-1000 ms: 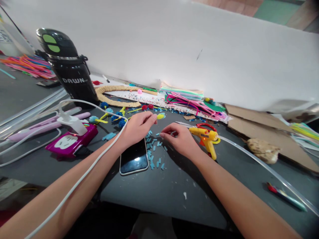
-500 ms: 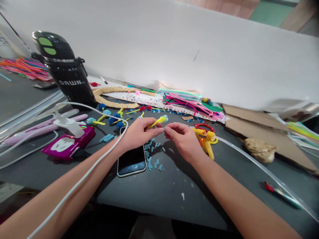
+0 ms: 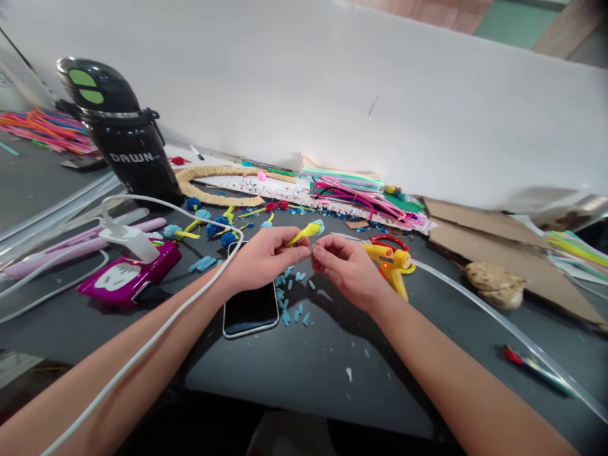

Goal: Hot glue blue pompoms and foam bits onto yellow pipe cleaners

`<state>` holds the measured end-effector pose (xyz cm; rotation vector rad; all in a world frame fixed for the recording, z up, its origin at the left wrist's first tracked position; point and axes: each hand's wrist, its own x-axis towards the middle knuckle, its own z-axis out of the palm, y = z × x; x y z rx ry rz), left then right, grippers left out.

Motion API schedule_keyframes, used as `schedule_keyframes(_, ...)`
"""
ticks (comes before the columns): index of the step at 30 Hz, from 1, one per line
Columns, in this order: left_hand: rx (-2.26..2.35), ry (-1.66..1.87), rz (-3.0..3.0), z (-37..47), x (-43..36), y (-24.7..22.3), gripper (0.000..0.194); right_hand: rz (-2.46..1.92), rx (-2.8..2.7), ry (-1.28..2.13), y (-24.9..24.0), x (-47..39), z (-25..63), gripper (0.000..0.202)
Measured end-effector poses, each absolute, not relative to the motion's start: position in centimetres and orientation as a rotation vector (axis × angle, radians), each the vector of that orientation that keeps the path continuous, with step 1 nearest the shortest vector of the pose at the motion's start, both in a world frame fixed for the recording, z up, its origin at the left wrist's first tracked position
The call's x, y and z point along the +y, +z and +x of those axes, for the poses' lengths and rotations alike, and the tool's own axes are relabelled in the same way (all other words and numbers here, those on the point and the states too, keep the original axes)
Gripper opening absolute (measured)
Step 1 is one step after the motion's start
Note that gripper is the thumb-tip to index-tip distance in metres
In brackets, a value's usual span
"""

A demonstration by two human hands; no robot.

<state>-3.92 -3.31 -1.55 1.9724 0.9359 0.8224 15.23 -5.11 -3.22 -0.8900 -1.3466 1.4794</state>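
Note:
My left hand [image 3: 266, 256] is closed on a pipe-cleaner flower [image 3: 306, 232], a yellow fuzzy stem with a pale blue tip pointing right. Fingertips of my right hand [image 3: 349, 266] are pinched together close against the left fingertips; what they hold, if anything, is too small to make out. Below the hands lie several short light-blue pipe-cleaner pieces [image 3: 298, 315], beside a phone [image 3: 251, 311] under my left wrist. Just right of my right hand rests a yellow glue gun [image 3: 394, 269], with red-handled scissors [image 3: 389, 242] behind it.
Blue and yellow pipe-cleaner flowers [image 3: 221, 228] lie left of the hands. A purple power strip [image 3: 147, 272], white cable [image 3: 156, 339] and black bottle [image 3: 128, 139] stand at left. Behind are a tan wrapped ring [image 3: 190, 183] and pink pipe cleaners [image 3: 375, 206]; cardboard [image 3: 503, 253] lies right.
The yellow flower has shifted slightly right and tilted a little in my left hand. My right fingertips have drawn a touch closer to the left ones.

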Motion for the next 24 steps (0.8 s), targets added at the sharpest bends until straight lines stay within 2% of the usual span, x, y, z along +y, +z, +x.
schedule_keyframes(5,0.866,0.809,1.918,-4.1,-3.5,-1.5,0.025,-0.852,-1.368,1.573,-2.9,-5.2,15.5,0.022)
schedule_keyframes(15,0.999,0.795,2.033,-3.8,-3.0,-1.9,0.031,-1.045,-1.662,1.194,-2.8,-4.4,16.7,0.018)
schedule_keyframes(20,1.123,0.912,2.049,-3.8,-3.1,-1.6,0.038,-1.046,-1.487,1.175,-3.0,-4.2,16.7,0.02)
schedule_keyframes(24,1.151,0.939,2.109,-3.8,-3.0,-1.7,0.035,-0.991,-1.341,1.253,-3.2,-4.2,16.6,0.019)
